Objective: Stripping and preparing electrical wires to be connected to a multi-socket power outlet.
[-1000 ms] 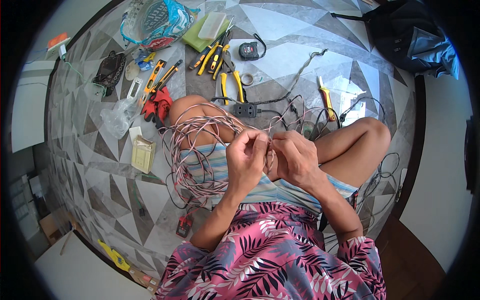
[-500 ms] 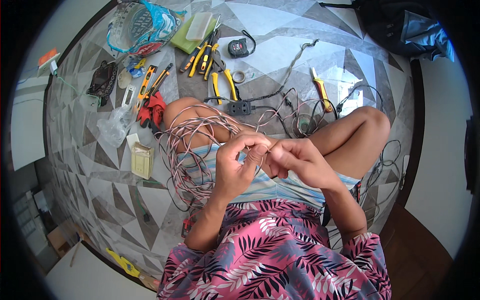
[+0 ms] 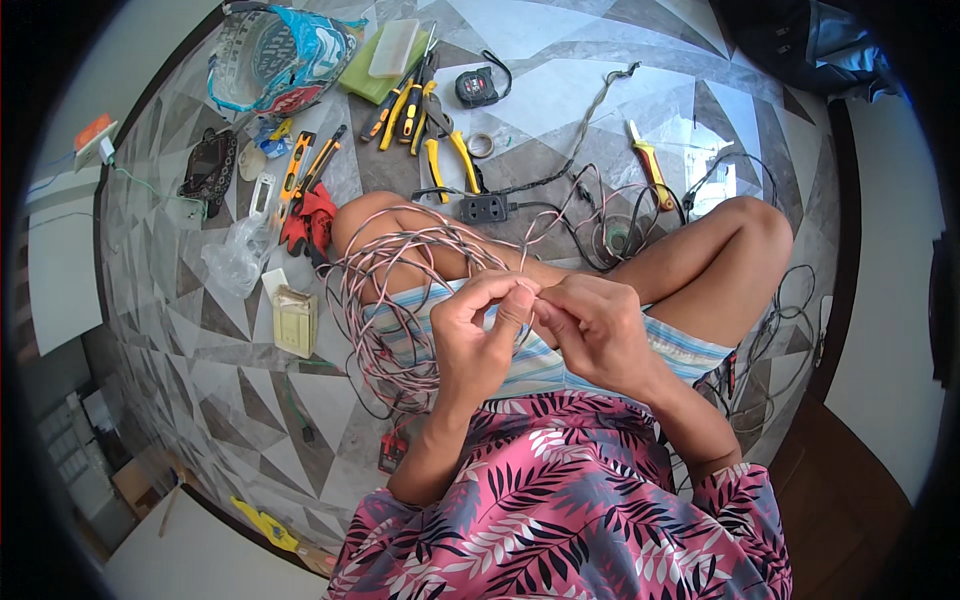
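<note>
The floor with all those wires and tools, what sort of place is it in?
An indoor room, perhaps in a home, with its patterned floor used as a work spot: yellow-handled pliers, a black socket block and a loose coil of pink-and-black wire show it.

there are two hands, one left hand (image 3: 478, 340) and one right hand (image 3: 598, 330); one wire coil (image 3: 365, 300), one black socket block (image 3: 485, 209), one tape measure (image 3: 477, 88), one tape roll (image 3: 470, 148), one blue bag (image 3: 338, 48).
</note>
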Motion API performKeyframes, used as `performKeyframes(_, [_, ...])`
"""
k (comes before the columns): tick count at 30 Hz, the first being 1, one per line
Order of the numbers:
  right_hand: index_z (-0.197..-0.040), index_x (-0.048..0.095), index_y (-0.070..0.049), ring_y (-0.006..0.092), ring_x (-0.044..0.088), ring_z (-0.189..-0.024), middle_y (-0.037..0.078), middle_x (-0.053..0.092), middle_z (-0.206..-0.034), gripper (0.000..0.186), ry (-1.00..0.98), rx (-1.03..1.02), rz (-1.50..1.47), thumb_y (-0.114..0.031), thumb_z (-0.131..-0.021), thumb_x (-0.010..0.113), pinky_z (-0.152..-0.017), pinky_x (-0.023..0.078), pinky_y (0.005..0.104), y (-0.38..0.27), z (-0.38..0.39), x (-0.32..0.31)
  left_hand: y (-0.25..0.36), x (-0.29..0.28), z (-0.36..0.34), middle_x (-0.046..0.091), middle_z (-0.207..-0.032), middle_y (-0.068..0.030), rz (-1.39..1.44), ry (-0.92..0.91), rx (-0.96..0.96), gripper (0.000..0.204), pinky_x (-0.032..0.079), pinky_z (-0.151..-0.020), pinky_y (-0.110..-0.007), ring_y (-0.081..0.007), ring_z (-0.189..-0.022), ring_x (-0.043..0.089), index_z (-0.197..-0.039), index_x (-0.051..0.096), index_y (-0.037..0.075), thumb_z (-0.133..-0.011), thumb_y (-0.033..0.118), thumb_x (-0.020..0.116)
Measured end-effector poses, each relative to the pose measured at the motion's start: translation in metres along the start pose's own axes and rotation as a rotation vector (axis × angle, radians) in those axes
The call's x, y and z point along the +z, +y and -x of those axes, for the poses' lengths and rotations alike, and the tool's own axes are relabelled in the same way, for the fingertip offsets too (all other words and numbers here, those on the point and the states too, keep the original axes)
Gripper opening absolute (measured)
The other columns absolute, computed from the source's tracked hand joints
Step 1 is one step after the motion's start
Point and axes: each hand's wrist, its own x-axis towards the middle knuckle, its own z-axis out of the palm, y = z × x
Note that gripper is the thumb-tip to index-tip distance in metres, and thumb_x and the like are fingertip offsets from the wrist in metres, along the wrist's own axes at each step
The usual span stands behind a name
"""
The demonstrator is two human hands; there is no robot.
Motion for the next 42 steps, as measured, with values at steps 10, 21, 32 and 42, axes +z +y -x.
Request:
performKeyframes(10, [-0.093,0.065,0.004,0.0248,0.056,-0.056,0.01,0.057,-0.069,0.021,0.14,-0.359,0.136,0.006,-0.073,0.071,-0.049,0.043,0.0355,0.014,0.002,0.015,-0.008,0.01,0.004,0.066,-0.087,-0.0047,0.478,0.186,-0.251,0.02,0.047,-0.068,-0.021,-0.0074,-0.074,0.058,-0.096,0.067,-0.006,-0.099,0.013,0.06])
performKeyframes(21, [-0.096,0.066,0.002,0.0246,0.059,-0.061,0.01,0.061,-0.077,0.029,0.144,-0.439,0.219,0.003,-0.068,0.073,-0.054,0.047,0.0346,0.017,0.011,0.01,-0.011,-0.004,0.0,0.066,-0.09,-0.0057,0.477,0.007,-0.278,0.025,0.049,-0.073,-0.022,-0.0091,-0.082,0.061,-0.097,0.065,-0.005,-0.1,0.018,0.058])
performKeyframes(32, [-0.112,0.063,0.001,0.0242,0.063,-0.086,0.012,0.064,-0.103,0.035,-0.099,-0.061,-0.278,-0.002,-0.079,0.075,-0.075,0.052,0.0343,0.002,-0.017,-0.027,0.004,-0.027,-0.004,0.07,-0.088,-0.0075,0.011,-0.35,-0.267,0.02,0.052,-0.067,-0.024,-0.0102,-0.077,0.064,-0.103,0.068,-0.006,-0.096,0.012,0.063])
performKeyframes(42, [-0.084,0.063,0.001,0.008,0.058,-0.074,0.001,0.064,-0.079,0.022,-0.215,0.147,-0.398,-0.012,-0.081,0.08,-0.064,0.047,0.0248,0.016,-0.029,-0.026,0.014,-0.02,-0.011,0.071,-0.089,-0.0134,-0.304,-0.291,0.236,0.013,0.054,-0.065,-0.03,-0.0221,-0.075,0.07,-0.095,0.071,-0.002,-0.084,0.004,0.072])
